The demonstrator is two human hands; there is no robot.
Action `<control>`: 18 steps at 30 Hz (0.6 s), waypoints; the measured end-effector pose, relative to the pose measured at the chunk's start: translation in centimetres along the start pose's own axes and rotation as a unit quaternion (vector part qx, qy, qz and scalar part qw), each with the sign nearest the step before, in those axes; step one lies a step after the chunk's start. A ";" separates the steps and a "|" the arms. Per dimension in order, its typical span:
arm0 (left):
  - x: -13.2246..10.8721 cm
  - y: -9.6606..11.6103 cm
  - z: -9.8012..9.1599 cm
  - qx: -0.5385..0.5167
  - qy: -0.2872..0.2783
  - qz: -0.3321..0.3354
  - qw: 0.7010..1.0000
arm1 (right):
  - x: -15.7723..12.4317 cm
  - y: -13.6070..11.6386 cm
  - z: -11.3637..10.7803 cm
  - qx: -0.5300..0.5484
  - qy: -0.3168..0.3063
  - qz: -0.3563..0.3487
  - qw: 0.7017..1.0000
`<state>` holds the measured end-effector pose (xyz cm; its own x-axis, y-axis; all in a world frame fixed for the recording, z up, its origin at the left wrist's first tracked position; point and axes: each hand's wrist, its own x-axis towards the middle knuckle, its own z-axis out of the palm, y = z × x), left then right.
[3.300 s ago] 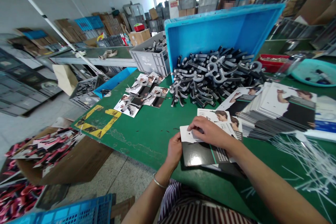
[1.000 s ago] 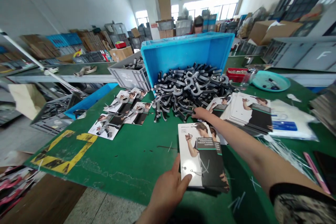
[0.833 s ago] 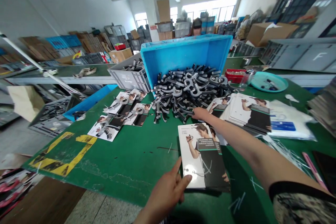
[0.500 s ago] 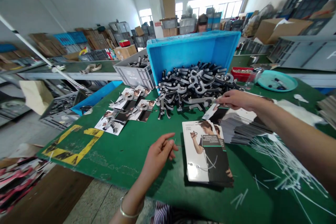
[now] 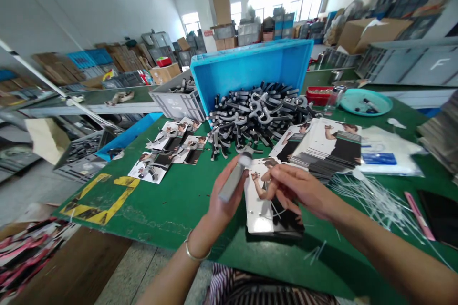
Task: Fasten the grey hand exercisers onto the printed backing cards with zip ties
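My left hand [image 5: 222,207] is closed around a grey hand grip strengthener [image 5: 232,182], held up beside the near card stack. That stack of printed cards [image 5: 255,221] lies in front of me, its top card showing an arm with a grip and a thin white tie [image 5: 275,213] looped through holes. Just above those cards is my right hand [image 5: 304,190], its fingers bent and apart, with nothing visible in them. A large heap of black and grey hand grips [image 5: 257,109] spills from the tipped blue crate [image 5: 250,66] behind.
Several cards with grips on them [image 5: 148,167] lie at the left. A second card stack [image 5: 322,152], loose white ties [image 5: 372,205], a pink cutter [image 5: 418,217] and a plastic bag [image 5: 390,147] are at the right. Farther back stand a red box [image 5: 318,95] and a turquoise tray [image 5: 381,102].
My right hand has come back from the heap to above the near cards. A hand grip from the heap is now in my left hand, which has risen and closed.
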<state>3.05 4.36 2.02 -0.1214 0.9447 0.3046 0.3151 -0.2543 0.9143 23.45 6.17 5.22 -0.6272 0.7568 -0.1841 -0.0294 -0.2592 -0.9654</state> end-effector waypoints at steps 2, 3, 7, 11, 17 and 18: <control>1.1 -0.6 -0.5 0.178 -0.061 0.097 0.977 | -0.7 -0.4 -1.1 0.052 0.000 0.003 0.999; 1.6 -0.8 -0.5 0.263 -0.091 0.138 0.951 | -1.0 -0.6 -1.6 0.063 -0.007 0.013 0.998; 2.8 -1.1 0.6 0.347 -0.191 0.207 0.895 | -2.0 0.1 -3.1 0.029 -0.004 0.050 0.998; 2.6 -2.3 1.6 0.205 -0.255 0.172 0.929 | -2.3 2.2 -4.5 -0.034 0.012 0.073 0.997; 0.5 -4.2 0.8 0.195 -0.265 0.146 0.933 | -3.1 5.7 -3.7 -0.272 0.072 0.100 0.954; -0.1 -4.3 0.5 0.195 -0.269 0.148 0.931 | -3.7 6.1 -3.1 -0.349 0.114 0.074 0.927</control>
<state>2.18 5.50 -2.10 0.4816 0.8386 0.2546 0.5905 -0.5251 0.6128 28.00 3.68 -0.57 -0.4003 0.8720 -0.2818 0.6043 0.0200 -0.7965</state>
